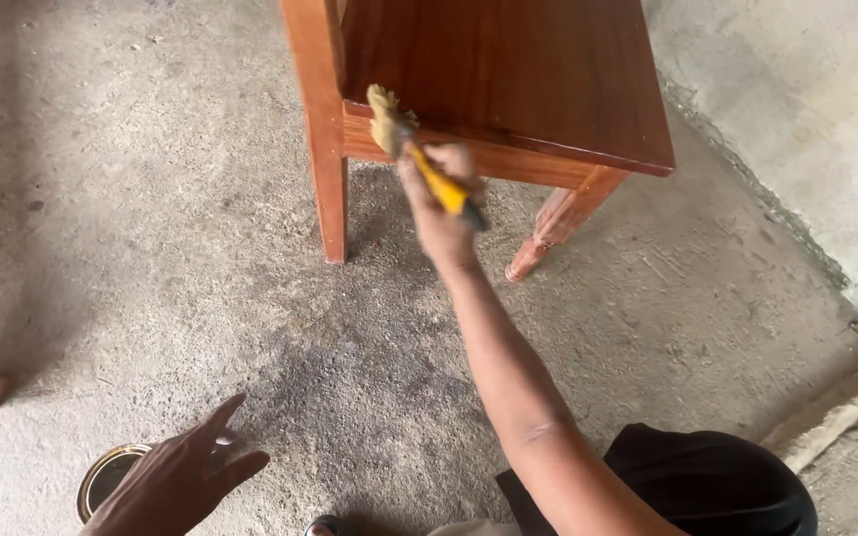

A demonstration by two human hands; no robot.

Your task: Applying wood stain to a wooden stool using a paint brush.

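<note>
Right hand (pixel 439 203) grips a yellow-handled brush (pixel 411 149) against the front rail of the reddish wooden chair (pixel 508 69), while left hand (pixel 176 481), fingers spread and empty, hovers over a tin (pixel 106 476) below it; long, even strokes along the grain would suit.

The wooden table (pixel 508 60) at the far side is a glossy reddish brown with darker grain streaks across its top. The brush (pixel 419 154) has a yellow handle with a dark tip and tan, stained bristles. The tin (pixel 106 476) near left shows a brassy gold rim. The concrete floor (pixel 151 199) is mottled grey, darker beneath the table.
</note>
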